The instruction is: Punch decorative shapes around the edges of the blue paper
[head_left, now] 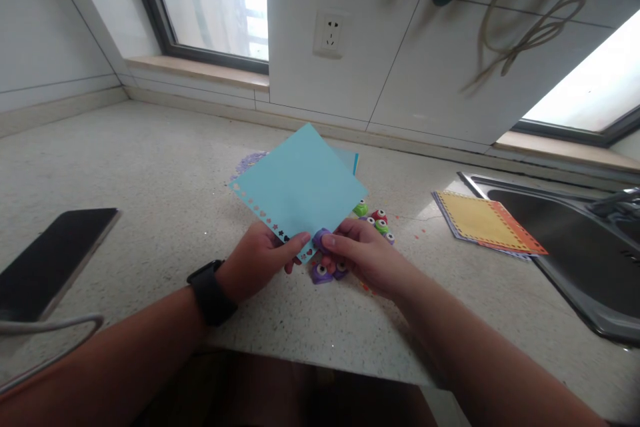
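Observation:
A light blue sheet of paper [305, 180] is held up at a slant above the counter, a row of small punched shapes along its lower left edge. My left hand [267, 250] pinches that edge near the bottom corner, thumb on top. In my right hand [363, 250] is a purple craft punch [321, 240], gripped between thumb and fingers at the lower right edge of the sheet. Below the hands, more purple punches [323, 272] rest on the counter. Several green, red and purple punches [381, 225] lie just beyond my right hand.
A stack of punched yellow and orange sheets [480, 220] lies beside the steel sink [590, 260] at right. Purple paper scraps [249, 163] are heaped behind the blue sheet. A dark tablet-like slab [55, 257] and a white cable [60, 325] are at left on the speckled counter [165, 160].

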`<action>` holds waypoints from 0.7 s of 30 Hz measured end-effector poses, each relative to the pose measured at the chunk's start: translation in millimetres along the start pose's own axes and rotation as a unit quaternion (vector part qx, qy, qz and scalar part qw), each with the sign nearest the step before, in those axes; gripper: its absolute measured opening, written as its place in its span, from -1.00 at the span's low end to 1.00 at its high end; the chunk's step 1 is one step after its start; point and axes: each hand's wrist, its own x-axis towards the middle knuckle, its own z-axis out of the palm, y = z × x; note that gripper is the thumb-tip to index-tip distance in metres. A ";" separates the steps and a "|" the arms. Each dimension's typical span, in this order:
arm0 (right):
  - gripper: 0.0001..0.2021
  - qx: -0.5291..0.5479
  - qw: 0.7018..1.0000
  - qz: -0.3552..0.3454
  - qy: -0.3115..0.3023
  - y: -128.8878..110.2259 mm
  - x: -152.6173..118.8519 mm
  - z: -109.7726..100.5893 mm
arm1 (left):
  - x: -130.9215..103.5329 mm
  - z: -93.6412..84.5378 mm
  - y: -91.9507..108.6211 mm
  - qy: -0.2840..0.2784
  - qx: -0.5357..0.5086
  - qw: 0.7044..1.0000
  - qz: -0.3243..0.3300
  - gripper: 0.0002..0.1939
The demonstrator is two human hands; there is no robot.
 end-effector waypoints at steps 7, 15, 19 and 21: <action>-0.63 -0.011 1.000 -0.003 -0.002 0.4 0.2 0.8 | -0.7 0.1 0.1 -0.002 -0.011 1.000 0.014 -0.69; -0.63 0.011 1.000 -0.003 -0.013 -0.6 2.1 3.5 | 1.3 0.6 1.1 0.006 -0.012 1.000 0.009 -0.68; -0.64 0.015 1.000 -0.005 -0.019 -1.9 2.0 4.4 | 0.7 1.1 3.6 0.010 -0.011 1.000 0.012 -0.67; -0.64 0.013 1.000 -0.004 -0.016 -2.4 1.8 4.8 | 0.4 1.2 3.8 0.011 -0.013 1.000 0.015 -0.68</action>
